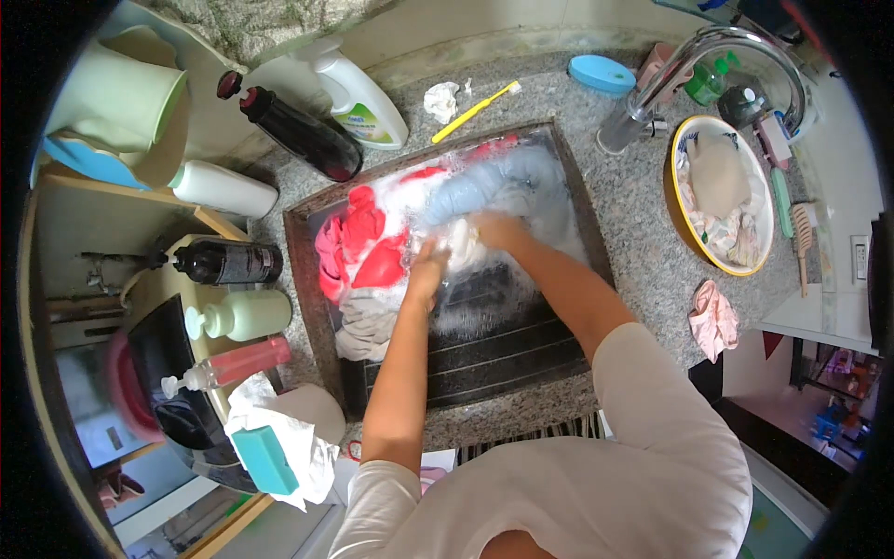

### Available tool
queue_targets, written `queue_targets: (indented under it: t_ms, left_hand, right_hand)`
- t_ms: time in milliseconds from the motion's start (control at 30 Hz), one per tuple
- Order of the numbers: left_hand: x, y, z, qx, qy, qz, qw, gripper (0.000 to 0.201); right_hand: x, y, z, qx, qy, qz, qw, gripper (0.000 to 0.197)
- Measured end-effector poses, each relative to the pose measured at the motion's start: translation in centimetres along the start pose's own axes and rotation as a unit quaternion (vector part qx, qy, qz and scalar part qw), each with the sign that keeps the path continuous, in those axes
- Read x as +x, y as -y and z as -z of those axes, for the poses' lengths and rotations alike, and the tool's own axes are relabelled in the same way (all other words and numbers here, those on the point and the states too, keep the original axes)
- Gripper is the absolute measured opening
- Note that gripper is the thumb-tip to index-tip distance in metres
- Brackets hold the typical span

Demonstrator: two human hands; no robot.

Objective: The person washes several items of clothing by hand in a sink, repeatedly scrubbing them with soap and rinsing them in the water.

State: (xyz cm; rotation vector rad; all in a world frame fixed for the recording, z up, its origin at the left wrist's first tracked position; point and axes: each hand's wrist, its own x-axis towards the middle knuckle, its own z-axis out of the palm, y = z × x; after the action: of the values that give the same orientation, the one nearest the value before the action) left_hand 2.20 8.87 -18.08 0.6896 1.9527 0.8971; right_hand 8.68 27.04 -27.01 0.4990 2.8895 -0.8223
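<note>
Both my hands are inside a dark sink [507, 349] with a ridged sloping front, among foam and wet laundry. A small white cloth [462, 244] is bunched between them. My left hand [428, 272] is closed on its near left side. My right hand [498, 231], smeared by motion, is closed at its right side, with the fingertips partly hidden. Just beyond lies a soaked light-blue garment [466, 191] in the suds. Red clothing [363, 233] is heaped to the left, and a grey cloth [365, 326] sits below it by the sink wall.
Left of the sink stand a dark bottle [303, 135], a white detergent bottle [358, 102] and several pump bottles. A yellow toothbrush [475, 112] lies behind it. To the right are a curved faucet [622, 126], an enamel basin [680, 200] with cloths and a pink cloth [713, 320].
</note>
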Motion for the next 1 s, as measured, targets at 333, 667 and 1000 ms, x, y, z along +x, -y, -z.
queue_targets:
  t_ms: [333,667,1000]
  left_hand:
    - [-2.8,-2.6,0.6,-0.751,0.116,0.071,0.646,0.042]
    - [-5.0,-4.6,0.2,-0.637,-0.048,0.036,0.769,0.035]
    - [-4.0,1.9,-2.3,0.273,-0.194,-0.048,0.941,0.083]
  right_hand:
    - [-13.2,21.0,10.8,0.032,-0.156,0.365,0.917,0.019]
    - [-6.7,9.8,9.8,0.087,-0.346,0.253,0.899,0.029]
    - [-8.4,6.8,6.2,-0.181,-0.163,0.212,0.946,0.062]
